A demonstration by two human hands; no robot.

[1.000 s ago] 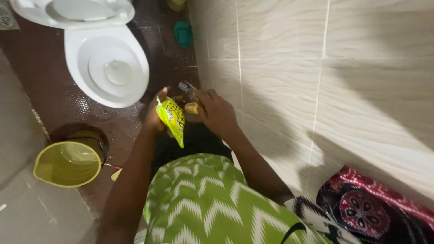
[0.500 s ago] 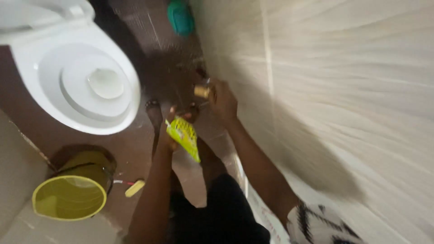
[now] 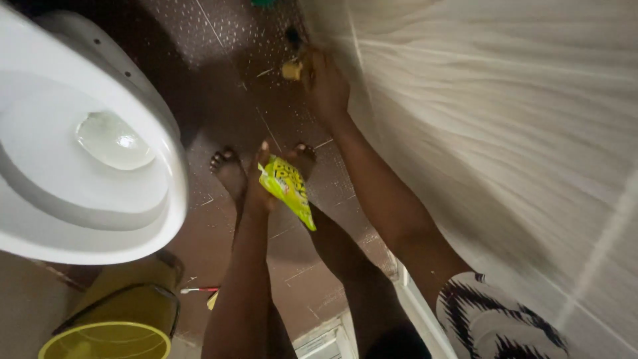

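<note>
My left hand [image 3: 258, 193] is closed around a yellow-green sachet [image 3: 288, 189] held above my bare feet [image 3: 229, 171]. My right hand [image 3: 323, 83] reaches forward and low, gripping a small yellowish sponge [image 3: 291, 69] against the base of the cream tiled wall [image 3: 505, 133], where it meets the dark brown floor [image 3: 226, 80]. A dark object shows just beyond the sponge; what it is I cannot tell.
A white toilet bowl [image 3: 86, 159] with water in it fills the left side. A yellow bucket [image 3: 116, 326] stands at the lower left, with a small stick-like item on the floor beside it. The tiled wall runs along the whole right side.
My right hand moved forward and down with the sponge to the wall's base. The view tilted lower and closer to the toilet. My left hand kept the sachet.
</note>
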